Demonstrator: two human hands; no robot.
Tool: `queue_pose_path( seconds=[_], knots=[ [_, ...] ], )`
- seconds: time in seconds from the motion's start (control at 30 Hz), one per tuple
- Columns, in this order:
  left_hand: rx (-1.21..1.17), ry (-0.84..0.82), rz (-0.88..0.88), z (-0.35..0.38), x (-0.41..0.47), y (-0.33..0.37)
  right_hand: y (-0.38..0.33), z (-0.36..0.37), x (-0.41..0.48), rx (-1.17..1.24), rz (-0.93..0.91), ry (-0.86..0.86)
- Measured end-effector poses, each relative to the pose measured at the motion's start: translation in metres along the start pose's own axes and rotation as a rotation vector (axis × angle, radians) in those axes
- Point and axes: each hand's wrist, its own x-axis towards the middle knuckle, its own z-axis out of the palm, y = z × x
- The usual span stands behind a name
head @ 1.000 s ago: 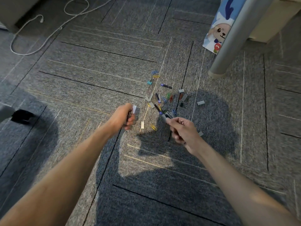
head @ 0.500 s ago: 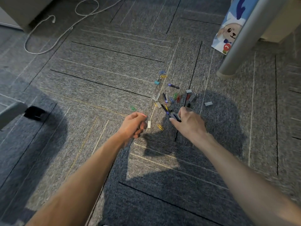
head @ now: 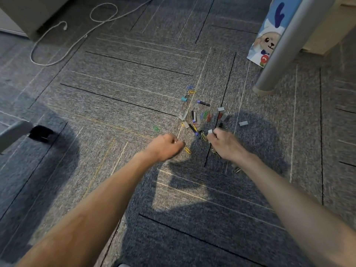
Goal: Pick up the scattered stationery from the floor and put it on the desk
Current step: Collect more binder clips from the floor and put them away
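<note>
Left grip point(head: 163, 146) clenched beside yellow paper clip point(head: 187, 150), right grip point(head: 225, 144) pinching grey staple strip point(head: 210, 131), above scattered stationery point(head: 204, 115) on carpet floor point(head: 115, 97)

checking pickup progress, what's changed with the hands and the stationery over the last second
The left hand dropped to the carpet beside the yellow paper clip, fingers curled; the small white piece there is now hidden. The right hand pushed forward into the pile and pinches a grey piece. The rest of the pile stayed put.

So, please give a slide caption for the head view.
Right hand grips clips from the carpet pile; left hand, curled, beside it.
</note>
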Motion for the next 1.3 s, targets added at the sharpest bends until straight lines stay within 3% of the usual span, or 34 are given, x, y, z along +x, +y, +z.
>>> queue_pose_path(
  seconds=[0.1,0.17,0.23,0.53,0.67,0.87,0.93,1.03,1.2,1.3],
  knots=[
    [-0.825,-0.111,0.015,-0.003,-0.011,0.009,-0.001,-0.005,-0.012,0.741,0.029,-0.076],
    [-1.162,-0.115,0.024,-0.005,-0.013,0.013,0.001,-0.008,-0.019,1.095,-0.023,-0.09],
    [-1.224,-0.094,0.003,-0.003,-0.011,0.018,0.002,-0.011,-0.022,1.268,-0.039,-0.097],
    [-1.162,-0.056,-0.047,-0.003,-0.001,0.042,0.014,-0.017,-0.027,1.228,-0.015,-0.114],
    [-0.998,0.004,-0.11,-0.007,0.018,0.05,0.017,-0.018,-0.027,1.268,0.001,-0.134],
    [0.143,0.228,-0.11,-0.017,0.057,0.067,0.025,-0.017,-0.02,1.327,0.013,-0.148],
    [0.38,0.238,-0.101,-0.017,0.066,0.071,0.026,-0.018,-0.019,1.296,0.037,-0.142],
    [0.479,0.211,-0.106,-0.017,0.075,0.08,0.026,-0.02,-0.019,1.197,0.072,-0.171],
    [0.38,0.082,-0.109,-0.013,0.092,0.091,0.031,-0.024,-0.02,1.078,0.058,-0.183],
    [0.442,0.06,-0.059,-0.008,0.089,0.096,0.032,-0.025,-0.023,0.98,0.046,-0.151]
  ],
)
